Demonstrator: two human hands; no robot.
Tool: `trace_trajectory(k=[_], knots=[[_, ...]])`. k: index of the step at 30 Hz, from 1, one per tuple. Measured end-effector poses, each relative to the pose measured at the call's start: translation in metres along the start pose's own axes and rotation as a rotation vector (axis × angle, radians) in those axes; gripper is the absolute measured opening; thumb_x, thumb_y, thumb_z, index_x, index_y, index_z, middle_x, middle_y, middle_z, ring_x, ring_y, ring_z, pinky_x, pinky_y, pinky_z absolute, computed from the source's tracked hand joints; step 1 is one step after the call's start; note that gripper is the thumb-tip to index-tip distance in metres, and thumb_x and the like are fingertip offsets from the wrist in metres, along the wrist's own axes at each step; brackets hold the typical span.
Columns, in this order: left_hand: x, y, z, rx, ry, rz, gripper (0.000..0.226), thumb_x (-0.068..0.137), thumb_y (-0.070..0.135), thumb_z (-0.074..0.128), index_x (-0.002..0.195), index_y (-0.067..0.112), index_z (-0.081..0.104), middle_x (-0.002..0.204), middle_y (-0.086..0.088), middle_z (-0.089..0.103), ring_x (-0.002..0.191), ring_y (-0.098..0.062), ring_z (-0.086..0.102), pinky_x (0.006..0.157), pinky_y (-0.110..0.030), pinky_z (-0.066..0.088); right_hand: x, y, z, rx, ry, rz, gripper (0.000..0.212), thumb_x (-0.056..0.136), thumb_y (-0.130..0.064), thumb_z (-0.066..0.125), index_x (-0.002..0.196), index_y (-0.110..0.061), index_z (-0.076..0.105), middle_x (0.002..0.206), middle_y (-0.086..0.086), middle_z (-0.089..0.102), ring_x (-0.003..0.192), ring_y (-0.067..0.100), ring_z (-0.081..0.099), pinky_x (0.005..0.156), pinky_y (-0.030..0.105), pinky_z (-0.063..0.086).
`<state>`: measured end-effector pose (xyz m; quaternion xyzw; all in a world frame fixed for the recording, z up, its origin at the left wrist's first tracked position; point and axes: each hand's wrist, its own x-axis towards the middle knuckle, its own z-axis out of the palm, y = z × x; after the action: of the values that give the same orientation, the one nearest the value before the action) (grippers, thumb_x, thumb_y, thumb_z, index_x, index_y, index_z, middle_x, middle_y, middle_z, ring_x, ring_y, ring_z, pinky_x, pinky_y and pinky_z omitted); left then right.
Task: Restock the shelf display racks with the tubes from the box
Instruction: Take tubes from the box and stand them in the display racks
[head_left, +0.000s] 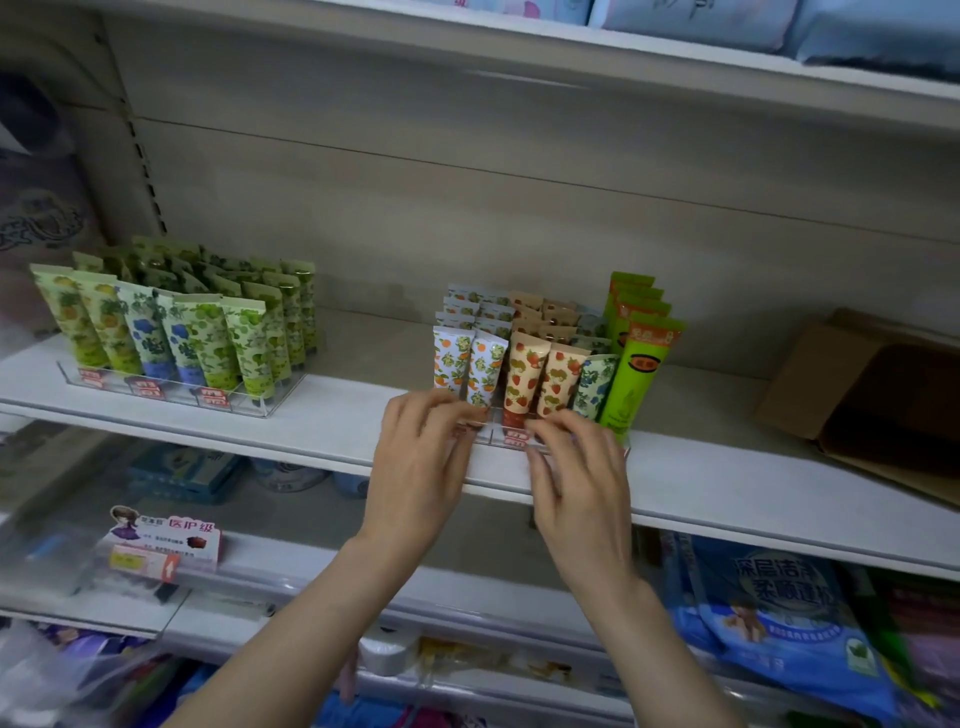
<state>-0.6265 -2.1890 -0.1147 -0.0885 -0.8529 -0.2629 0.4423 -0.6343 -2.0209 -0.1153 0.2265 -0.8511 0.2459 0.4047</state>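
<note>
A clear display rack (511, 439) stands at the shelf's front edge, filled with rows of upright tubes: orange-print tubes (470, 371), strawberry tubes (537, 379) and bright green tubes (636, 358). My left hand (423, 457) and my right hand (579, 467) both reach to the rack's front wall, fingertips curled on its clear edge. Neither hand holds a tube. A second clear rack (171, 387) at the left is packed with green and blue leaf-print tubes (176, 317). The cardboard box (872, 395) lies open at the far right of the shelf.
The white shelf (353, 358) has bare room between the two racks and between the right rack and the box. An upper shelf (623, 57) hangs overhead. Below are packets, a blue bag (769, 618) and a price card holder (166, 543).
</note>
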Motion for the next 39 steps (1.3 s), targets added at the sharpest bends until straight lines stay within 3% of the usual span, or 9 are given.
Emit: trace_trajectory(k=[3, 5, 10, 13, 19, 26, 31, 37, 39], knots=[[0.003, 0.003, -0.007, -0.079, 0.051, -0.196, 0.042, 0.082, 0.015, 0.074, 0.117, 0.006, 0.054, 0.119, -0.012, 0.052, 0.116, -0.025, 0.047, 0.1, -0.025, 0.036, -0.003, 0.001, -0.017, 0.115, 0.166, 0.238, 0.03, 0.091, -0.02, 0.064, 0.117, -0.01, 0.052, 0.119, 0.008, 0.051, 0.114, 0.018, 0.048, 0.101, 0.019, 0.036], [0.006, 0.002, -0.01, -0.15, 0.028, -0.295, 0.058, 0.082, 0.017, 0.075, 0.129, 0.006, 0.045, 0.128, -0.009, 0.045, 0.117, -0.023, 0.049, 0.1, -0.031, 0.042, -0.001, 0.007, -0.027, 0.189, 0.241, 0.404, 0.042, 0.087, -0.018, 0.069, 0.122, -0.01, 0.047, 0.12, 0.005, 0.048, 0.111, 0.017, 0.05, 0.094, 0.024, 0.042], [0.013, -0.004, -0.012, -0.246, -0.018, -0.451, 0.06, 0.083, 0.027, 0.075, 0.133, 0.017, 0.042, 0.119, 0.008, 0.049, 0.102, -0.01, 0.055, 0.087, -0.025, 0.046, 0.006, 0.025, -0.033, 0.224, 0.105, 0.618, 0.052, 0.085, -0.026, 0.071, 0.129, -0.014, 0.045, 0.11, -0.002, 0.055, 0.093, 0.013, 0.057, 0.081, 0.034, 0.051], [0.015, -0.007, -0.011, -0.243, -0.049, -0.483, 0.054, 0.083, 0.028, 0.074, 0.129, 0.022, 0.046, 0.11, 0.009, 0.056, 0.094, -0.008, 0.057, 0.083, -0.029, 0.049, 0.008, 0.027, -0.032, 0.236, 0.062, 0.621, 0.048, 0.085, -0.026, 0.072, 0.125, -0.015, 0.047, 0.103, -0.004, 0.058, 0.082, 0.004, 0.058, 0.075, 0.03, 0.053], [0.017, -0.008, -0.008, -0.253, -0.055, -0.488, 0.045, 0.084, 0.026, 0.074, 0.123, 0.023, 0.051, 0.101, 0.011, 0.059, 0.089, -0.007, 0.059, 0.081, -0.031, 0.051, 0.008, 0.03, -0.031, 0.229, 0.033, 0.604, 0.04, 0.085, -0.022, 0.072, 0.116, -0.019, 0.047, 0.101, -0.005, 0.058, 0.08, 0.002, 0.058, 0.068, 0.017, 0.044], [0.02, -0.009, -0.008, -0.237, -0.059, -0.516, 0.035, 0.082, 0.024, 0.074, 0.111, 0.024, 0.055, 0.092, 0.012, 0.061, 0.084, -0.008, 0.06, 0.081, -0.035, 0.053, 0.008, 0.033, -0.027, 0.212, 0.036, 0.59, 0.037, 0.086, -0.02, 0.071, 0.115, -0.017, 0.048, 0.1, -0.002, 0.06, 0.079, 0.008, 0.059, 0.072, 0.029, 0.052], [0.02, -0.009, -0.008, -0.22, -0.077, -0.514, 0.033, 0.084, 0.025, 0.073, 0.112, 0.023, 0.056, 0.093, 0.012, 0.061, 0.084, -0.008, 0.06, 0.08, -0.036, 0.053, 0.008, 0.034, -0.026, 0.204, 0.025, 0.588, 0.037, 0.086, -0.022, 0.071, 0.115, -0.018, 0.048, 0.102, 0.0, 0.062, 0.081, 0.008, 0.06, 0.073, 0.029, 0.052], [0.029, -0.015, -0.009, -0.175, -0.143, -0.49, 0.058, 0.083, 0.032, 0.072, 0.134, 0.017, 0.051, 0.114, 0.005, 0.061, 0.096, -0.013, 0.058, 0.086, -0.037, 0.051, 0.017, 0.044, -0.028, 0.191, -0.066, 0.584, 0.066, 0.083, -0.037, 0.072, 0.138, -0.017, 0.042, 0.122, -0.001, 0.059, 0.107, 0.018, 0.057, 0.089, 0.042, 0.051], [0.034, -0.017, -0.009, -0.156, -0.212, -0.49, 0.064, 0.083, 0.033, 0.071, 0.139, 0.014, 0.047, 0.12, 0.001, 0.06, 0.104, -0.015, 0.059, 0.09, -0.039, 0.05, 0.019, 0.045, -0.027, 0.159, -0.142, 0.574, 0.063, 0.084, -0.043, 0.069, 0.137, -0.019, 0.045, 0.123, -0.001, 0.058, 0.109, 0.017, 0.054, 0.088, 0.038, 0.049]])
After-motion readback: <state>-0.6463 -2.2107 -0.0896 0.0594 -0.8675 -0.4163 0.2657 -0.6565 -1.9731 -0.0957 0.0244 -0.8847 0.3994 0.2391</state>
